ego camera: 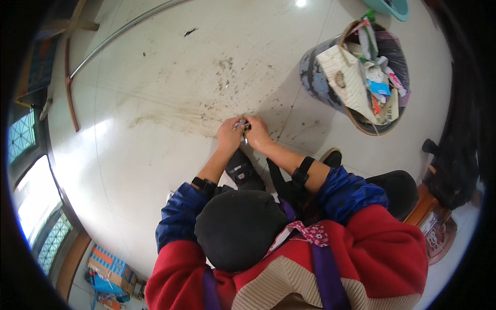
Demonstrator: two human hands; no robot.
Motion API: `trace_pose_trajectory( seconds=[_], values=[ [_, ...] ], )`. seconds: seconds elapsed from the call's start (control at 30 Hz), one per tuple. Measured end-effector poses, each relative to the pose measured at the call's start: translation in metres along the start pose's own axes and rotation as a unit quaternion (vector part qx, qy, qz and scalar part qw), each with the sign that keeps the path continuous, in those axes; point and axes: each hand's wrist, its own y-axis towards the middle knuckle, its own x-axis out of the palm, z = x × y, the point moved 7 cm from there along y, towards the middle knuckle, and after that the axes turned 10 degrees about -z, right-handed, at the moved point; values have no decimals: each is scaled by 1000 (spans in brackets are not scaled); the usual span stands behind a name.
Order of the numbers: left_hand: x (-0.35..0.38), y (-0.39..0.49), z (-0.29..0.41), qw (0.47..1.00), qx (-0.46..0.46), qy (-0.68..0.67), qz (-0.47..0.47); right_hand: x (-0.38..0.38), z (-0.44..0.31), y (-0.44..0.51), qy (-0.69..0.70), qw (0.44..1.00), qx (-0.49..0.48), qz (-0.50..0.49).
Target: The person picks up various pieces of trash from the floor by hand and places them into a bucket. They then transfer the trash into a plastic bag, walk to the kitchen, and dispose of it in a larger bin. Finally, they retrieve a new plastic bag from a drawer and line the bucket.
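Observation:
My left hand [228, 133] and my right hand [257, 132] meet low over the floor, just past the toe of a black shoe [241, 170]. Between their fingers they grip a small metal object [241, 124], with a bit of green showing beside it. The fingers cover most of it, so its exact kind cannot be told. A shiny tip [245, 142] sticks out below the fingers. Dark crumbs of dirt [224, 73] and brown smears [155, 118] lie on the pale tiled floor [162, 81] beyond the hands.
A bin [321, 73] full of rubbish stands at the right, with cardboard [343, 77] on top. Behind it is a turquoise basin [399, 9]. At the left a metal pole [124, 29] lies near a wooden strip [69, 93]. A cardboard box [110, 267] sits lower left.

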Motion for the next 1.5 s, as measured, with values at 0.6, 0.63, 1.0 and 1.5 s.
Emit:
trace_pose_trajectory(
  seconds=[0.6,0.63,1.0,1.5],
  values=[
    [-17,0,421,833,545,-15,-94,-324,-173,-122,28,930,-169,325],
    [0,8,426,840,527,-14,-128,-337,-168,-123,-10,932,-150,329],
    [25,21,396,804,589,40,-69,-348,-127,-123,-45,928,-161,333],
    [41,28,395,660,74,-550,-506,-307,-181,-118,-362,840,-306,265]
  ],
)
